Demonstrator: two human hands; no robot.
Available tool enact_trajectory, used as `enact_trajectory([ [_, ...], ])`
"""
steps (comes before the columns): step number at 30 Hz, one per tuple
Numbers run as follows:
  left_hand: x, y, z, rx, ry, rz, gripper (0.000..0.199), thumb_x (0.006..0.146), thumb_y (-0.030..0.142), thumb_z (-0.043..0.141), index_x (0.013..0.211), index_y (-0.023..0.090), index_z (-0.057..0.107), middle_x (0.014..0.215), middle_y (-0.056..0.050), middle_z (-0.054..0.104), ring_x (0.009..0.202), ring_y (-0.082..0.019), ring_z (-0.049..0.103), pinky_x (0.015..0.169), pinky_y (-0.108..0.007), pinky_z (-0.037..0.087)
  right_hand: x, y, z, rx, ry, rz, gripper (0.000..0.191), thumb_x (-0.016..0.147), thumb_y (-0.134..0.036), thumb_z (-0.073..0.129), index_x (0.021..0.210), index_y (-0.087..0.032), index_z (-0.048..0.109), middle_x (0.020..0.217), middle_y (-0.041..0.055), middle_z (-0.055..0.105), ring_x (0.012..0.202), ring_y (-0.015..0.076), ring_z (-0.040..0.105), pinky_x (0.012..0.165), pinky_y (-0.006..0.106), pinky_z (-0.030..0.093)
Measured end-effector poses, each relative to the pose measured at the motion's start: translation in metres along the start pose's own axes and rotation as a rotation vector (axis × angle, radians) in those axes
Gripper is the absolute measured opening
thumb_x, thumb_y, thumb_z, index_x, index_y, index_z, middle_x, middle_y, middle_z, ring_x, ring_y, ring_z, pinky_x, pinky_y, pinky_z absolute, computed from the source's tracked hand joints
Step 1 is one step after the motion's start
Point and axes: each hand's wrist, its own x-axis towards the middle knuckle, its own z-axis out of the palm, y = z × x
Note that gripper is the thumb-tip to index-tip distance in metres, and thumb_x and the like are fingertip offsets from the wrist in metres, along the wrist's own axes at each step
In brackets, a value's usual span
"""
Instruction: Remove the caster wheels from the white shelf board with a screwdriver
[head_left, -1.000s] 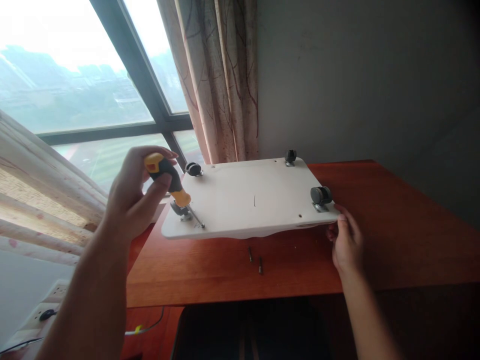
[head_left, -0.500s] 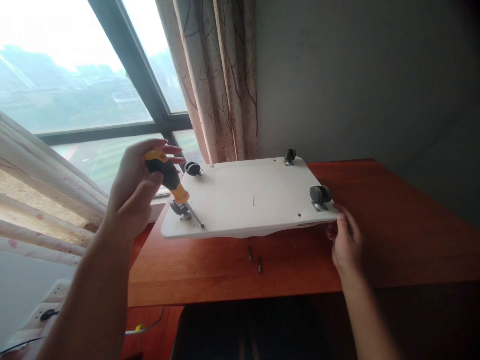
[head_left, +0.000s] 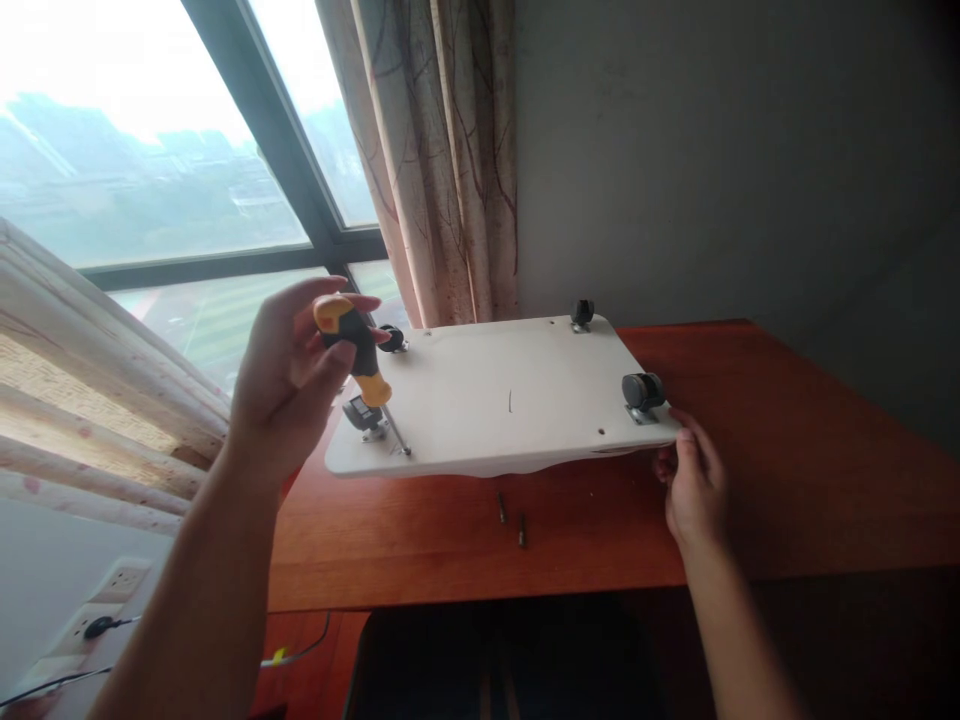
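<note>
A white board (head_left: 495, 390) lies on the wooden table (head_left: 420, 550), its several black casters pointing up, one near each corner. My left hand (head_left: 300, 360) grips a yellow-and-black screwdriver (head_left: 358, 350). The tool leans, its tip down on a screw (head_left: 406, 450) near the board's front left corner, beside the front left caster (head_left: 363, 413). At the front right corner, below the front right caster (head_left: 643, 391), my right hand (head_left: 694, 480) holds the board's edge between thumb and fingers. Two loose screws (head_left: 502, 508) (head_left: 522, 531) lie before the board.
Behind stand a curtain (head_left: 457, 160) and a grey wall (head_left: 712, 160). The window (head_left: 165, 150) is at the left, with a power socket (head_left: 82, 625) below. A dark seat (head_left: 502, 655) is under the table's front edge.
My left hand has moved a little to the right, and the screwdriver's handle stands more upright, its tip at the same screw. My right hand stays on the board's edge.
</note>
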Motion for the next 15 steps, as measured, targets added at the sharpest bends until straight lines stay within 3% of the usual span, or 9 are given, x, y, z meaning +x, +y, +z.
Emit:
enact_trajectory([
  [2,0.0003,0.0013,0.0009,0.084,0.078,0.004,0.054,0.079,0.021,0.076,0.13,0.026,0.058,0.109,-0.006,0.069,0.083,-0.017,0.069,0.077,-0.034,0.059,0.0001,-0.0001,0.0,-0.001,-0.001,0.003,0.049,0.082,-0.054,0.069,0.118,-0.022,0.07,0.076,-0.0015,0.058,0.06,0.0089,0.046,0.048,0.02,0.037],
  [6,-0.0012,0.0017,0.0025,0.466,0.309,0.067,0.055,0.066,0.022,0.086,0.118,0.023,0.068,0.093,-0.001,0.064,0.08,-0.014,0.062,0.074,-0.027,0.054,0.0001,-0.0001,0.0,-0.001,-0.002,0.006,0.049,0.081,-0.055,0.069,0.118,-0.022,0.07,0.076,-0.0017,0.058,0.06,0.009,0.047,0.048,0.02,0.037],
  [8,-0.0019,0.0008,0.0025,0.392,0.253,0.055,0.049,0.077,0.03,0.076,0.125,0.023,0.066,0.103,-0.004,0.065,0.087,-0.017,0.064,0.079,-0.031,0.055,0.0,-0.0001,0.0,0.0,-0.004,0.001,0.049,0.081,-0.055,0.069,0.118,-0.022,0.07,0.075,-0.002,0.057,0.06,0.009,0.047,0.048,0.02,0.037],
  [11,-0.0025,-0.0009,0.0026,0.066,0.096,-0.007,0.05,0.09,0.034,0.061,0.139,0.026,0.055,0.113,-0.009,0.067,0.094,-0.022,0.069,0.08,-0.036,0.059,-0.0001,-0.0001,-0.0002,-0.007,-0.003,-0.002,0.05,0.082,-0.055,0.069,0.118,-0.022,0.07,0.074,-0.0024,0.057,0.059,0.0091,0.047,0.048,0.02,0.037],
  [13,-0.0032,-0.0019,0.0031,0.048,0.082,-0.033,0.054,0.088,0.03,0.066,0.141,0.028,0.053,0.109,-0.008,0.069,0.089,-0.021,0.07,0.08,-0.037,0.06,-0.0001,-0.0001,-0.0004,-0.01,-0.005,-0.002,0.05,0.082,-0.055,0.068,0.119,-0.022,0.07,0.073,-0.0025,0.057,0.059,0.0091,0.046,0.048,0.02,0.037],
  [15,-0.0044,-0.0029,0.0033,0.167,0.162,-0.027,0.059,0.08,0.023,0.076,0.136,0.028,0.057,0.107,-0.006,0.069,0.087,-0.019,0.069,0.084,-0.036,0.06,-0.0001,-0.0002,-0.0005,-0.009,-0.008,-0.005,0.049,0.083,-0.054,0.068,0.12,-0.022,0.07,0.074,-0.0023,0.056,0.059,0.0092,0.046,0.047,0.02,0.037],
])
